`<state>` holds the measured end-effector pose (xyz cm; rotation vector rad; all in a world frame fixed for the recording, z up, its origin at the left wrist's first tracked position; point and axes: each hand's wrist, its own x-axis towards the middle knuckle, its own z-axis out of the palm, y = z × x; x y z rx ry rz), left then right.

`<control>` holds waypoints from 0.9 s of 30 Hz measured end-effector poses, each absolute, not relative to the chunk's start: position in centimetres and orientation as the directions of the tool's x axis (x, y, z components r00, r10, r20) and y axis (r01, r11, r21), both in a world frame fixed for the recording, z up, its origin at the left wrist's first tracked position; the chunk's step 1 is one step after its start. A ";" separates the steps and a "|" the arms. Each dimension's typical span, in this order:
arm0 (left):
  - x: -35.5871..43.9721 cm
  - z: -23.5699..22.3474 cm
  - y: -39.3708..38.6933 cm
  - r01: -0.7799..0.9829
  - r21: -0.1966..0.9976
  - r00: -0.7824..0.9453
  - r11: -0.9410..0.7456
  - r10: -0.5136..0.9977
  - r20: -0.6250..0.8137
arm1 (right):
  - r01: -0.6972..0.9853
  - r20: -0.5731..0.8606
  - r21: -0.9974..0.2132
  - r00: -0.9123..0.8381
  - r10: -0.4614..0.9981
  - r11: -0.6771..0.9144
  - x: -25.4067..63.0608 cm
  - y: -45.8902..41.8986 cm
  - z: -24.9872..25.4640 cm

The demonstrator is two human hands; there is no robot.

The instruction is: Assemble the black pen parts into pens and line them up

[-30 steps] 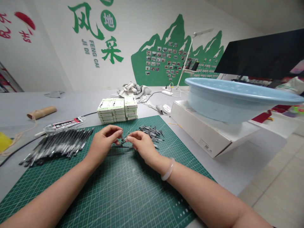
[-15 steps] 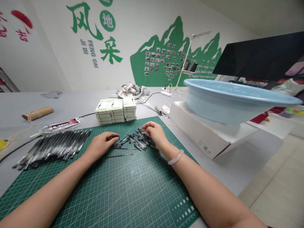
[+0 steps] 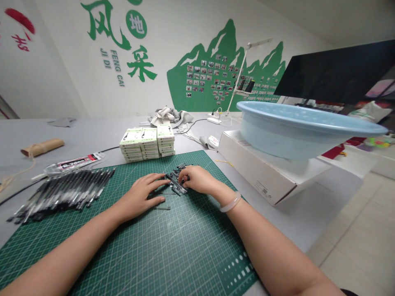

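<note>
On the mat (image 3: 148,250): parts pile (image 3: 176,187), two hands

Parts pile: dark and clear small pieces, lying on the mat's far half, between the hands.

Left hand (image 3: 140,196): extending over the pile's left edge, palm down. Fingers are lying slightly apart, thumb standing off; contact with the pieces, cannot tell.

Right hand (image 3: 200,179): curling over the pile's right side. Whether its fingers are pinching a piece, cannot tell. Bracelet (image 3: 231,203) is circling the wrist.

Rod (image 3: 162,208), thin: lying near the left thumb.

Pens (image 3: 66,191): lying side by side, overhanging the mat's left edge.

Boxes (image 3: 149,144): standing stacked at the mat's far edge.

Basin (image 3: 296,142), blue: sitting on the carton (image 3: 251,168), right of the mat.
</note>
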<state>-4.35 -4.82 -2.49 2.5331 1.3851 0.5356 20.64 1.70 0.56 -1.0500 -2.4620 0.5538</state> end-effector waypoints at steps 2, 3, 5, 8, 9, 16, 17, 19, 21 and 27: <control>-4.1 -2.4 -4.9 0.770 0.302 0.511 -0.562 0.827 0.236 | 0.592 0.191 -0.504 -0.633 0.750 0.628 20.7 1.7 0.6; -4.0 -2.3 -4.9 0.768 0.272 0.530 -0.580 0.813 0.240 | 0.598 0.182 -0.497 -0.636 0.750 0.628 20.7 1.7 0.6; -3.6 -2.3 -5.1 0.755 0.215 0.578 -0.620 0.783 0.229 | 0.617 0.160 -0.472 -0.642 0.750 0.629 20.8 1.8 0.7; -3.2 -2.2 -5.2 0.746 0.167 0.617 -0.645 0.763 0.191 | 0.636 0.141 -0.456 -0.639 0.756 0.623 21.2 2.0 0.9; -3.2 -2.1 -5.3 0.749 0.160 0.617 -0.643 0.765 0.188 | 0.639 0.141 -0.456 -0.635 0.759 0.619 21.3 2.1 1.0; -3.8 -2.0 -5.1 0.776 0.172 0.563 -0.607 0.789 0.247 | 0.609 0.052 -0.493 -0.692 0.720 0.621 21.4 2.0 1.4; -3.8 -2.0 -5.1 0.776 0.174 0.561 -0.606 0.790 0.248 | 0.601 0.049 -0.488 -0.705 0.707 0.633 21.2 1.7 1.4; -3.8 -2.2 -5.1 0.778 0.180 0.555 -0.601 0.793 0.251 | 0.596 0.063 -0.464 -0.716 0.696 0.655 20.7 1.3 1.3; -3.7 -2.3 -5.1 0.785 0.192 0.538 -0.589 0.802 0.260 | 0.600 0.093 -0.435 -0.712 0.696 0.672 20.3 1.0 1.1; -4.4 -2.2 -4.7 0.782 0.260 0.483 -0.566 0.815 0.321 | 0.596 0.211 -0.476 -0.637 0.742 0.647 20.5 1.6 0.7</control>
